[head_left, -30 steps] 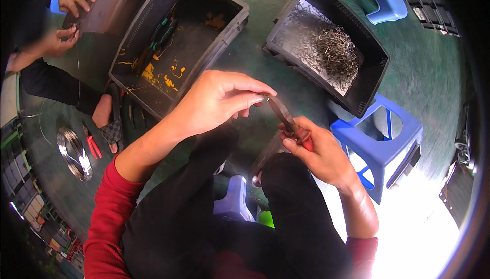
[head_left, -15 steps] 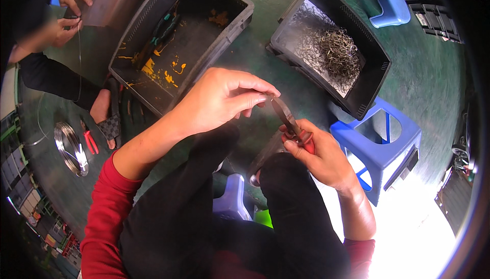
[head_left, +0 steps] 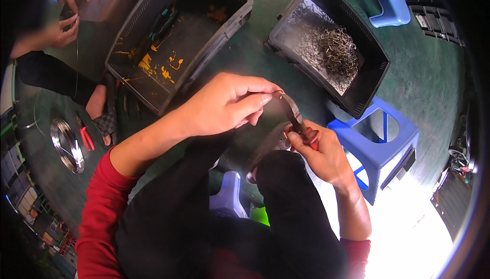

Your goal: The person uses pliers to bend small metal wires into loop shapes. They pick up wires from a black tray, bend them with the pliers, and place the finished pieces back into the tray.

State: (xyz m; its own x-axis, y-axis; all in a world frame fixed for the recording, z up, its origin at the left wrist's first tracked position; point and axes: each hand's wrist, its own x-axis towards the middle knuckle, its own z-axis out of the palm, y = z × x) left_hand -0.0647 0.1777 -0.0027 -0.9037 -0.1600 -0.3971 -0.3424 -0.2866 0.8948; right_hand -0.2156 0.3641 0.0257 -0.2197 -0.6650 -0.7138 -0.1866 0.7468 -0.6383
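And here we have the right hand (head_left: 325, 152), fingers wrapped round the red grips of the held pliers (head_left: 297, 118), palm snug against them, metal nose tipped up and toward the left hand (head_left: 219, 104). Over on that side, thumb and forefinger press together right at the nose of those pliers; whatever they may be pinching is too small for us to make out, and we cannot tell whether the jaws have closed.

Beneath the pliers we see a green floor (head_left: 436, 69), glaring white to their lower right. Beyond them and to the right stands a black crate (head_left: 365, 49) with a tangled heap of bent metal pieces (head_left: 339, 54) on a pale lining. Beyond them to the left, a stained crate (head_left: 209, 54) shows yellow smears (head_left: 146, 63) and a teal-handled tool (head_left: 163, 28) inside. Just right of the pliers, there's a blue stool (head_left: 376, 147); a second stool (head_left: 389, 3) is farther off beyond it. Well left of the pliers lie a wire coil (head_left: 76, 159) and spare red pliers (head_left: 88, 139), and farther out, past the stained crate, we spot a co-worker's hands (head_left: 64, 33) on a thin strand.
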